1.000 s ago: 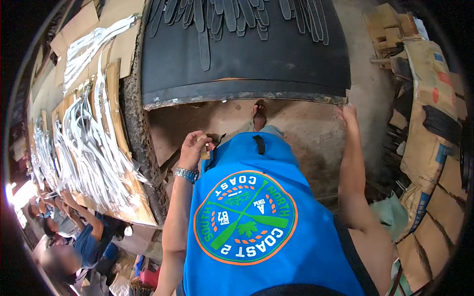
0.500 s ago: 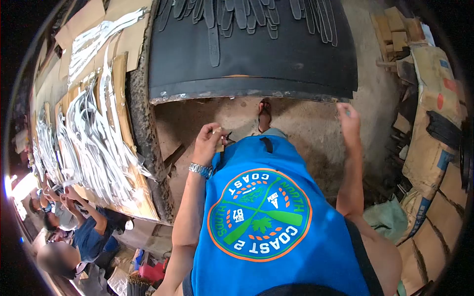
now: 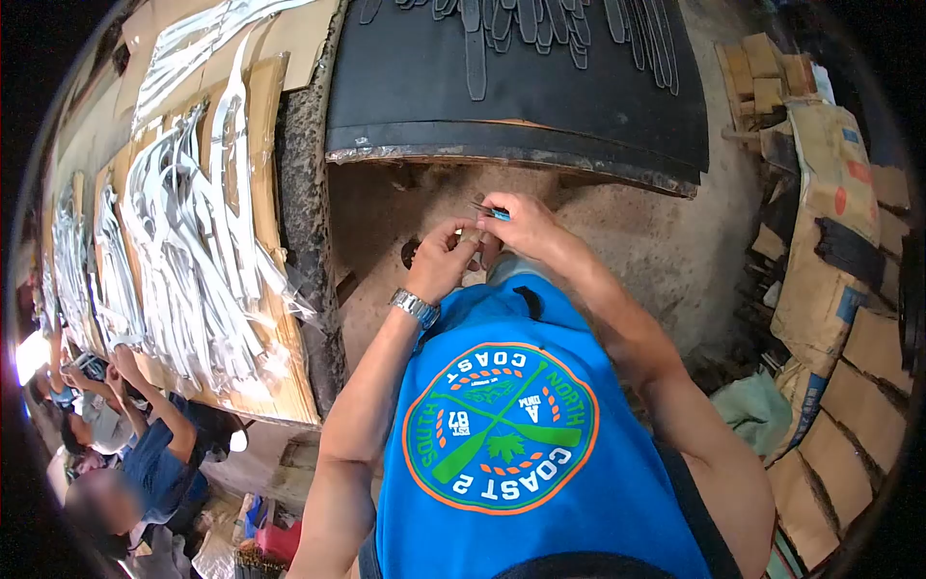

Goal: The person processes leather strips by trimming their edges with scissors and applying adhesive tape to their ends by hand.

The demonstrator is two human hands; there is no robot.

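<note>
Right hand [image 3: 526, 228]: grip closed on a small blue tool [image 3: 500, 214], which lies at the fingertips, near the table [image 3: 540, 156]. Left hand [image 3: 439, 265]: just beside, fingers bent; grip state unclear.

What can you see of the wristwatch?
The wristwatch is silver-coloured and shiny, with a linked band that looks like metal. It sits around the wrist, just behind the left hand, beside the blue tank top; whether it touches the fabric is unclear. The dial is too small to read.

blue shirt [image 3: 502, 386], green paddle pattern [image 3: 506, 427]
</note>
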